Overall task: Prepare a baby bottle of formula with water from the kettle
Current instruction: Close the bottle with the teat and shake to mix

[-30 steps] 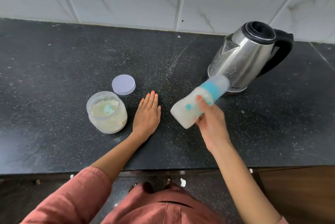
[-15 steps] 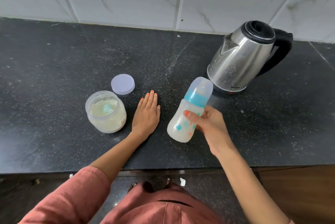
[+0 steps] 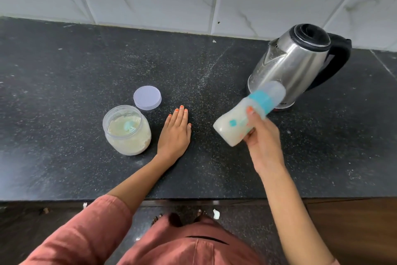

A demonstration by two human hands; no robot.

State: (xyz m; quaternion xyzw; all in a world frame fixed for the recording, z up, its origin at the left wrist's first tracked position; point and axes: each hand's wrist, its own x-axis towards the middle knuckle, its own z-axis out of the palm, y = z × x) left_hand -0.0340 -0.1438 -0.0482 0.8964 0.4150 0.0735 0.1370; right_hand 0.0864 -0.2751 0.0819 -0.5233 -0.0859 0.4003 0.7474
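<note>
The right hand (image 3: 261,136) curls its fingers round the capped baby bottle (image 3: 234,129), held off the counter. Near upright half a second ago, the bottle now tilts steeply, cap beyond the fingertips. I judge this is shaking to blend the milky mix. The left hand (image 3: 175,133) stays flat, fingers straight, with the formula jar (image 3: 126,133) just beside them. The kettle (image 3: 296,65) stands beyond the cap.

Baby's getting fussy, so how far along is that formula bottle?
Mostly done: the bottle holds milky liquid, cap on, and the kettle stands on the counter. In hand: the right hand grips the tilted, blurred bottle, likely mixing. Still to do: the formula jar is open, its lid beside it.
</note>
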